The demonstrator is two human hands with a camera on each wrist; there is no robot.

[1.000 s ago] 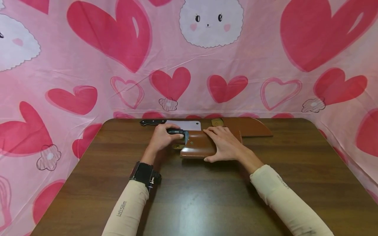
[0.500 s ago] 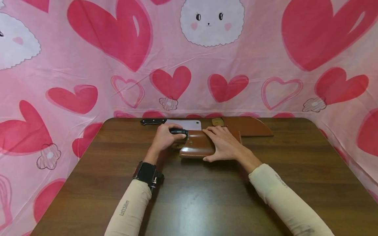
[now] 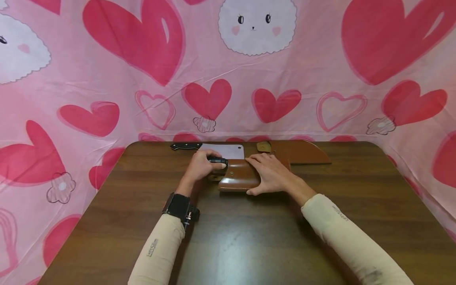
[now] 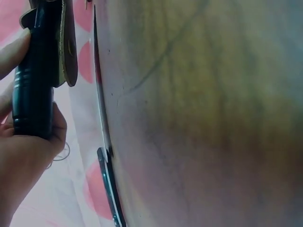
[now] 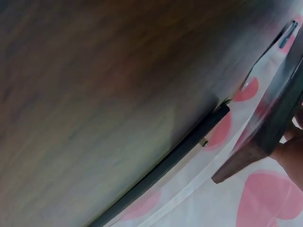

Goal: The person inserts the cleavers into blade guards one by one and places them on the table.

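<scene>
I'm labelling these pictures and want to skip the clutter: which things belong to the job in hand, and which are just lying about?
Job in hand:
black knife handle, gripped by the left hand
brown sheath, held by the right hand

Apparently just lying about:
cleaver, at the table's back
second brown sheath, also at the back
</scene>
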